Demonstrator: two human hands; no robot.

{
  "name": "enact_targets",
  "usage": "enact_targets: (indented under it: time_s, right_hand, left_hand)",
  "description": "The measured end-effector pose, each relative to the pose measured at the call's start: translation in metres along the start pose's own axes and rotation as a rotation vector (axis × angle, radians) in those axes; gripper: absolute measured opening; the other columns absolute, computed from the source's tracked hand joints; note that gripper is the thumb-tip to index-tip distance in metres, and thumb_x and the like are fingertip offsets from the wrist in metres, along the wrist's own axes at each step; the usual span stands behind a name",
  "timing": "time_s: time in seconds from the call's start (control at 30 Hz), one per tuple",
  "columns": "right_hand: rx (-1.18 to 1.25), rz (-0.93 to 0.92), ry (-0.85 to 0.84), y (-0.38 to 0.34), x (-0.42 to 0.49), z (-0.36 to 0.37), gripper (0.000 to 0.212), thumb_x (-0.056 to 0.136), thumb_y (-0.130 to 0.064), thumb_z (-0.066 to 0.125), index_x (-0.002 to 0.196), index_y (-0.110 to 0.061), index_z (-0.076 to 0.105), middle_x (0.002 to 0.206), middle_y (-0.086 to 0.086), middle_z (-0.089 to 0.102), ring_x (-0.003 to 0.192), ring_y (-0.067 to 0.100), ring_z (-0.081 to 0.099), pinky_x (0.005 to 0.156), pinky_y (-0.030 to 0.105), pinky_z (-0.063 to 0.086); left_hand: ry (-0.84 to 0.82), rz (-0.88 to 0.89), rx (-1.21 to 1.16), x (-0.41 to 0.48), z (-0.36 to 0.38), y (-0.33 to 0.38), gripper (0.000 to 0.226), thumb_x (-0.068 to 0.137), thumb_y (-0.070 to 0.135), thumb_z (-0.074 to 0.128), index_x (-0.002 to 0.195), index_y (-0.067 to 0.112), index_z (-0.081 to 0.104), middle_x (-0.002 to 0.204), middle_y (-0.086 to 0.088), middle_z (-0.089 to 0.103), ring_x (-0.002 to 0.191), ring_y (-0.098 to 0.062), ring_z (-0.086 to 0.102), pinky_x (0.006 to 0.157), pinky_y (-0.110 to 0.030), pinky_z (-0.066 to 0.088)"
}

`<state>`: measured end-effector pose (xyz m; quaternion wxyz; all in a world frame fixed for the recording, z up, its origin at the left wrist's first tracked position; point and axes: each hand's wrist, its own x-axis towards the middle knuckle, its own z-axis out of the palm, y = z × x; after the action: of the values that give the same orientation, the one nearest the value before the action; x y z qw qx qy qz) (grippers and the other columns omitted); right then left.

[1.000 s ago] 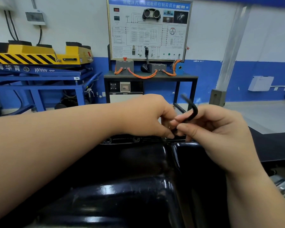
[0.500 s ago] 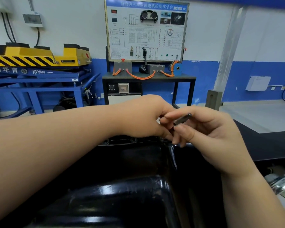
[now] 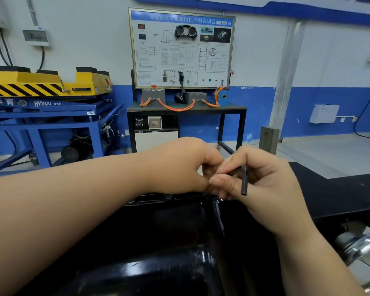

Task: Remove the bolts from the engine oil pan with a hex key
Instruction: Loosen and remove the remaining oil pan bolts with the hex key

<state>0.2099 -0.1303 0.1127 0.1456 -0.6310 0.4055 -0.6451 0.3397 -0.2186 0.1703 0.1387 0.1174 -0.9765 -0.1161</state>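
I can't make out the bolts from here. Both hands meet mid-frame over the far rim of the oil pan (image 3: pixel 158 242) and cover that spot. The left hand (image 3: pixel 179 165) is curled, its fingertips tucked against the other hand's, and I cannot tell whether it grips anything. The right hand (image 3: pixel 265 184) pinches the hex key (image 3: pixel 244 180) between thumb and fingers. Only one dark arm of it shows, pointing down across the fingers.

The pan is glossy black, fills the lower centre and runs off the bottom edge. A shiny metal part (image 3: pixel 361 246) is clipped at lower right.

Behind, at upper centre, a wiring training board (image 3: pixel 182 48) stands on a black bench (image 3: pixel 233 108) strung with orange cables (image 3: pixel 175 108). At left a blue stand (image 3: pixel 41 122) carries a yellow, black-striped platform (image 3: pixel 30 80) against the white-and-blue wall (image 3: pixel 94 28).
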Motion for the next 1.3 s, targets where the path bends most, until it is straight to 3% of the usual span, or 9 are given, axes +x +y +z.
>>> enact_targets:
  time_s: [0.2,0.3,0.47,0.7,0.87,1.0,1.17,1.23,1.3]
  right_hand:
    - [0.079,-0.054,-0.112,-0.0038,-0.0018,-0.0053,0.013,0.076,-0.021,0.065,0.085,-0.013,0.071,0.079,0.018,0.068,0.059,0.017,0.061,0.053,0.022,0.049]
    - [0.069,-0.061,-0.124,-0.0035,-0.0015,-0.0065,0.012,0.081,-0.008,0.063,0.091,-0.008,0.070,0.083,0.007,0.073,0.060,0.015,0.061,0.051,0.025,0.050]
    - [0.088,-0.018,-0.024,-0.0003,-0.0001,-0.0044,0.015,0.073,-0.008,0.065,0.079,-0.018,0.076,0.074,0.007,0.074,0.056,0.010,0.063,0.050,0.021,0.049]
    - [0.086,-0.043,0.033,0.0000,0.0009,-0.0012,0.022,0.064,-0.012,0.076,0.068,-0.002,0.057,0.061,0.000,0.064,0.050,0.009,0.061,0.051,0.017,0.049]
    - [0.067,-0.042,-0.071,-0.0025,0.0001,-0.0060,0.012,0.071,-0.020,0.075,0.079,-0.014,0.068,0.075,0.017,0.066,0.058,0.013,0.063,0.052,0.020,0.049]
    - [0.081,-0.049,-0.113,-0.0017,-0.0008,-0.0088,0.022,0.080,-0.022,0.060,0.098,-0.016,0.071,0.084,0.007,0.072,0.062,0.013,0.062,0.052,0.026,0.050]
    - [0.026,-0.034,-0.027,0.0002,0.0002,-0.0047,0.018,0.073,-0.009,0.066,0.084,-0.020,0.074,0.074,0.003,0.074,0.057,0.011,0.064,0.052,0.021,0.050]
    - [0.027,-0.035,0.032,-0.0011,0.0002,-0.0031,0.013,0.066,-0.012,0.073,0.076,-0.020,0.075,0.070,0.007,0.073,0.055,0.011,0.065,0.054,0.017,0.051]
    - [0.032,-0.052,0.046,-0.0012,0.0001,-0.0017,0.013,0.061,-0.014,0.080,0.068,-0.015,0.070,0.066,0.007,0.070,0.053,0.009,0.064,0.054,0.016,0.051]
  left_hand:
    - [0.014,0.010,-0.032,-0.0006,-0.0027,0.0015,0.034,0.078,0.016,0.070,0.057,0.038,0.054,0.053,0.030,0.054,0.056,0.014,0.050,0.056,-0.001,0.033]
    - [0.006,0.004,-0.025,0.0002,-0.0032,0.0011,0.043,0.078,0.015,0.069,0.050,0.042,0.051,0.055,0.029,0.055,0.058,0.011,0.052,0.057,-0.002,0.033]
    - [0.017,0.002,0.000,-0.0019,-0.0028,0.0009,0.034,0.080,0.020,0.070,0.060,0.042,0.052,0.053,0.030,0.052,0.054,0.014,0.048,0.053,-0.002,0.032]
    - [0.022,-0.028,0.005,0.0003,-0.0001,0.0000,0.014,0.077,0.026,0.073,0.073,0.022,0.060,0.050,0.031,0.049,0.050,0.015,0.045,0.049,-0.004,0.031]
    - [0.005,-0.018,-0.016,-0.0016,-0.0030,0.0031,0.016,0.079,0.022,0.070,0.069,0.031,0.062,0.055,0.027,0.055,0.058,0.012,0.050,0.054,-0.004,0.033]
    - [0.019,-0.036,-0.013,-0.0013,-0.0032,0.0010,0.014,0.079,0.020,0.071,0.070,0.027,0.063,0.061,0.016,0.058,0.065,0.002,0.053,0.058,-0.009,0.036]
    - [0.006,-0.045,0.005,-0.0027,-0.0042,0.0015,0.019,0.079,0.028,0.069,0.064,0.031,0.059,0.057,0.019,0.054,0.058,0.006,0.049,0.054,-0.008,0.035]
    - [-0.004,-0.046,0.013,-0.0022,-0.0027,0.0017,0.005,0.078,0.031,0.071,0.077,0.028,0.067,0.068,0.011,0.061,0.063,0.001,0.051,0.056,-0.013,0.038]
    - [0.010,-0.051,0.034,-0.0007,0.0005,0.0009,0.012,0.078,0.033,0.071,0.085,0.023,0.069,0.075,0.004,0.063,0.065,-0.003,0.049,0.059,-0.015,0.037]
